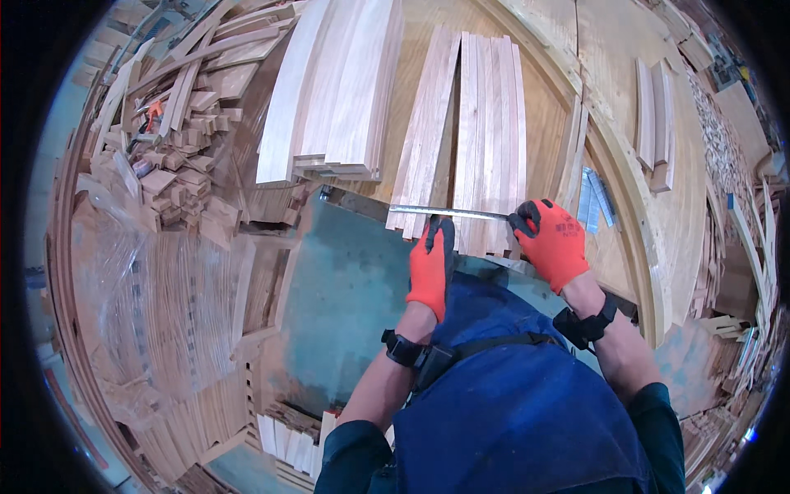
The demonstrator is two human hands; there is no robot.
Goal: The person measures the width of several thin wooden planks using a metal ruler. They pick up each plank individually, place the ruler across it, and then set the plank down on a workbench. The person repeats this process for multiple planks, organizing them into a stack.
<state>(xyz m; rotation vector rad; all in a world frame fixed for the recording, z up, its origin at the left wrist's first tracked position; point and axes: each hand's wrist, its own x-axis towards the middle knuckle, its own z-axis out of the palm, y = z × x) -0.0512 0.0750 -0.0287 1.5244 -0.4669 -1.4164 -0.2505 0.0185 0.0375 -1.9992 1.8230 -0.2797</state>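
A thin silver metal ruler (473,214) lies crosswise over the near ends of two groups of pale wooden strips. My right hand (553,244), in a red glove with black fingertips, pinches the ruler's right end. My left hand (429,276), gloved the same way, has its fingers closed at the ruler's near edge, by the strip ends; the exact grip is partly hidden. The left group of strips (422,123) slants slightly, and a narrow dark gap parts it from the right group (491,132).
Wider boards (337,90) are stacked left of the strips on the wooden table (547,74). A curved wooden rail (634,189) crosses the right side, near blue-grey metal pieces (591,198). Offcuts (185,177) are heaped at far left, above plastic-wrapped boards (164,305).
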